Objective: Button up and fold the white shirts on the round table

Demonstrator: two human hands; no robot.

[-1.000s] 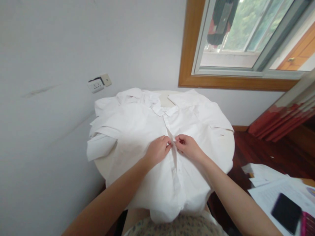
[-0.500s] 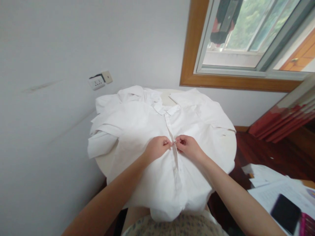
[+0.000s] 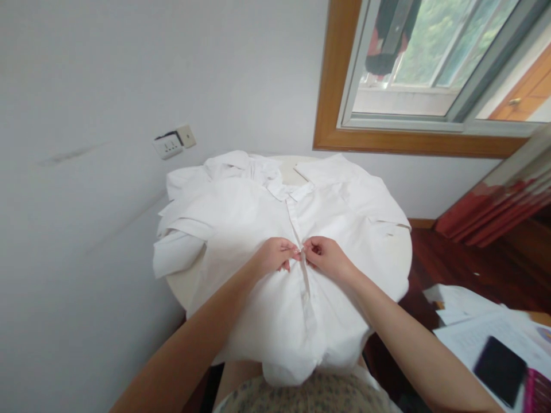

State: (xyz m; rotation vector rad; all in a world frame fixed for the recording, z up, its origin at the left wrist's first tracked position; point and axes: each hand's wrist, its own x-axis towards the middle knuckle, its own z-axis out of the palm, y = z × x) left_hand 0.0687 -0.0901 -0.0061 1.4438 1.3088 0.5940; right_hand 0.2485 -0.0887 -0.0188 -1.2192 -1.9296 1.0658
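Note:
A white collared shirt (image 3: pixel 241 221) lies spread face up over a round pale table (image 3: pixel 189 287), its collar toward the wall and its hem hanging over the near edge. Halfway down the front placket, my left hand (image 3: pixel 278 255) pinches the cloth from the left side. My right hand (image 3: pixel 325 255) pinches the placket just opposite, fingertips almost touching those of the left. Any button between the fingertips is too small to make out. Below the hands the placket gapes slightly.
A wall socket (image 3: pixel 169 146) sits behind the table at left. At right are a wooden-framed window (image 3: pixel 408 140) and a red-and-beige curtain (image 3: pixel 495 201). Papers (image 3: pixel 469 332) and a black phone (image 3: pixel 500 370) lie on a surface at lower right.
My left hand's lower fingers have loosened and spread downward, while its thumb and forefinger stay at the placket. My right hand keeps nearly the same pinch. The shirt has barely shifted.

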